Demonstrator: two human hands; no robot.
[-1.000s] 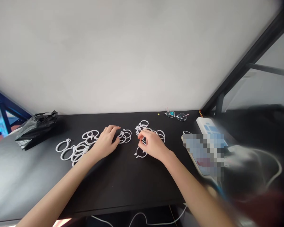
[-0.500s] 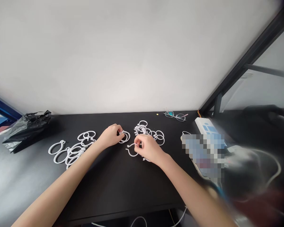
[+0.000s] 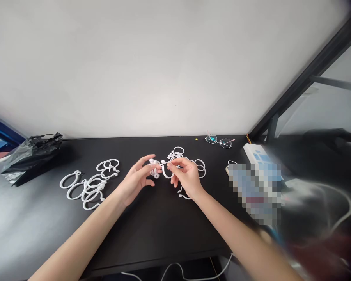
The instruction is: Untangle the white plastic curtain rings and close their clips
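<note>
A few white curtain rings (image 3: 155, 175) sit edge-on at the fingers of my left hand (image 3: 136, 177), whose thumb and index finger are spread wide. The middle finger reaches against or through these rings; which one I cannot tell. Close beside them, my right hand (image 3: 188, 175) pinches a single white ring (image 3: 165, 173) with its knobbed end towards the left hand. Behind the right hand lies a cluster of similar rings (image 3: 200, 168), partly hidden. One more ring (image 3: 185, 196) shows below that wrist. To the left, several rings lie in a loose pile (image 3: 89, 188) on the table.
The black tabletop (image 3: 152, 234) meets a pale wall. A black plastic bag (image 3: 32, 156) lies at the far left. Glasses (image 3: 219, 141) rest near the wall. On the right are a white-and-blue box (image 3: 259, 156) and a blurred-out item (image 3: 254, 195). White cable (image 3: 199, 278) hangs below the front edge.
My hands have come together, and the left fingers have spread. The left rings have turned edge-on. The ring in my right hand has risen and turned, its end now near the left fingers.
</note>
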